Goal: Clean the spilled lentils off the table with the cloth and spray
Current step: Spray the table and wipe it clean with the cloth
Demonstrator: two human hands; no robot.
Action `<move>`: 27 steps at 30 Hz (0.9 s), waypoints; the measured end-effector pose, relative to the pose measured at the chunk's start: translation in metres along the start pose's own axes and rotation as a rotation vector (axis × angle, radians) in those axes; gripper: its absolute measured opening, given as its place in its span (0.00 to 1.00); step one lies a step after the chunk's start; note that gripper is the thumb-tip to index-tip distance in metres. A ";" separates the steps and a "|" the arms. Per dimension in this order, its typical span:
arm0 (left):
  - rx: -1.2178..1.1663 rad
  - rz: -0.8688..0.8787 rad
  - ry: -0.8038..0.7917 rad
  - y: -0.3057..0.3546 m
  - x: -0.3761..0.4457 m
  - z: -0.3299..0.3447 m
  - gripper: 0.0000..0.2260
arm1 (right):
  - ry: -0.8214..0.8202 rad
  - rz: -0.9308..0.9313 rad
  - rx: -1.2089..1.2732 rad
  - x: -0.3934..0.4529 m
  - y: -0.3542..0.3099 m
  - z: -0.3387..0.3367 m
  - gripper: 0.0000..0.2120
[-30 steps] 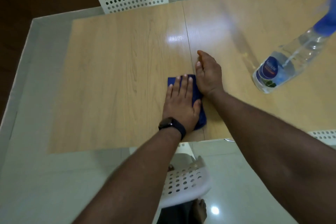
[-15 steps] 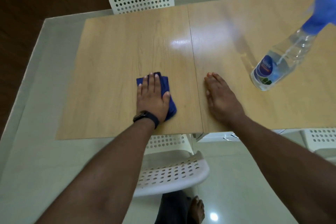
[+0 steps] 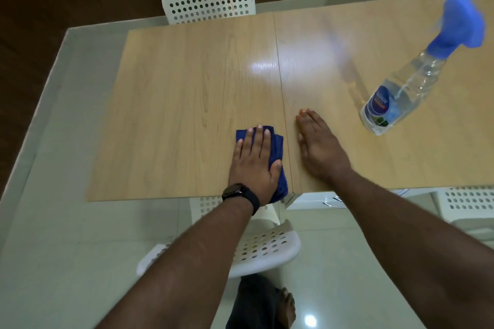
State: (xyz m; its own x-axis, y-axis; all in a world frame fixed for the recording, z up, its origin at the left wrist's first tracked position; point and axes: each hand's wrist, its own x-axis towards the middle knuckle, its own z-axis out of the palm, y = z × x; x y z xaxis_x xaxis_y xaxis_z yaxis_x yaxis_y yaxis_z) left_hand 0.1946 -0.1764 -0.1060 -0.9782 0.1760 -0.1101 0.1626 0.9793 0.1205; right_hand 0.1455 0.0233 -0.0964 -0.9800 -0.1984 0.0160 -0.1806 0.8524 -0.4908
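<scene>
Nearest me, my left hand [image 3: 254,160] lies flat with fingers straight, pressing the folded blue cloth [image 3: 276,152] onto the surface [image 3: 173,104] at its near edge, just left of the centre seam. My right hand [image 3: 318,147] rests open, palm down, just right of that seam. Farther right stands the spray bottle [image 3: 401,91]. I see no lentils.

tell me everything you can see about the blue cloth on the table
The blue cloth is a small dark blue rag, folded or bunched, of what looks like soft woven fabric. It lies flat on the wooden table near the front edge, just left of the seam between the two tabletops, its near end reaching the edge. The left hand presses it with straight fingers, covering most of it. The right hand rests nearby, not touching it.
</scene>
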 end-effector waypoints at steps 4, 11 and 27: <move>-0.008 -0.001 0.015 0.004 0.013 -0.001 0.33 | 0.003 -0.005 0.004 0.000 0.001 0.000 0.25; -0.017 -0.006 -0.010 0.008 0.019 -0.006 0.33 | -0.007 -0.006 -0.003 0.001 0.002 -0.002 0.26; -0.109 0.105 -0.285 0.072 0.066 -0.064 0.41 | 0.264 0.236 0.159 -0.071 0.022 -0.089 0.14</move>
State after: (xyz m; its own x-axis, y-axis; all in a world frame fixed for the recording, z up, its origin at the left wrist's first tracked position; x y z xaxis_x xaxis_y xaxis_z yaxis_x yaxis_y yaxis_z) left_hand 0.1336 -0.1005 -0.0410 -0.8788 0.3118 -0.3612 0.2310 0.9404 0.2496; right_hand 0.2036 0.0989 -0.0303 -0.9847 0.1430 0.0998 0.0473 0.7701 -0.6361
